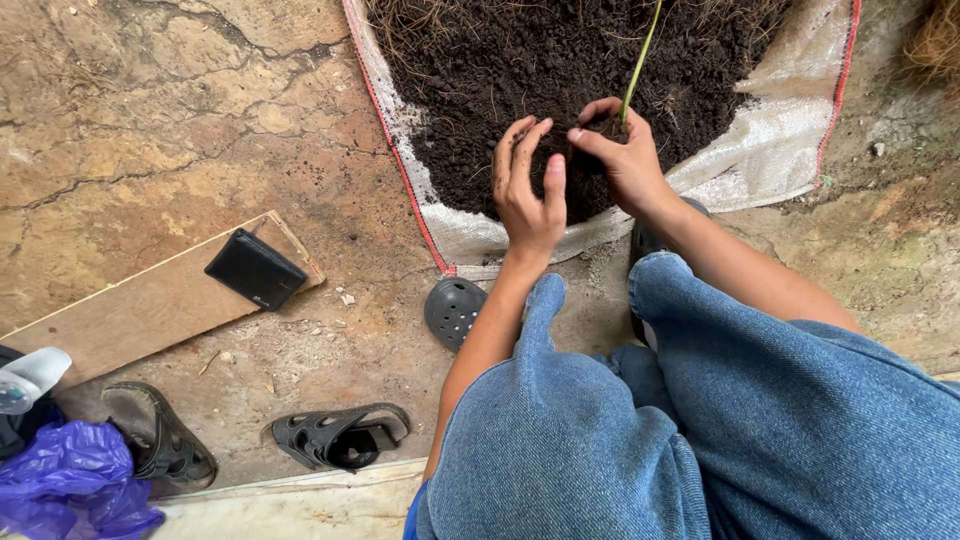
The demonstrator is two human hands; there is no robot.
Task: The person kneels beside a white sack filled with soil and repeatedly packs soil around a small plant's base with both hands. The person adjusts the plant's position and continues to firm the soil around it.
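A pile of dark soil (pixel 560 70) lies on a white woven sack (pixel 760 150) with red edge stripes. My right hand (pixel 625 155) pinches the base of a thin green plant stem (pixel 640 60) that rises out of the soil. My left hand (pixel 527 185) rests beside it on the soil, fingers together and slightly curled, holding nothing that I can see. Both hands are dirty with soil. My knees in blue jeans (pixel 700 420) fill the lower right.
A wooden plank (pixel 130 310) with a black wallet (pixel 255 268) on it lies at left. Dark sandals (pixel 340 435) (pixel 160 435) sit on the cracked stone floor, a grey clog (pixel 452 310) under my foot. A purple plastic bag (pixel 70 480) is at bottom left.
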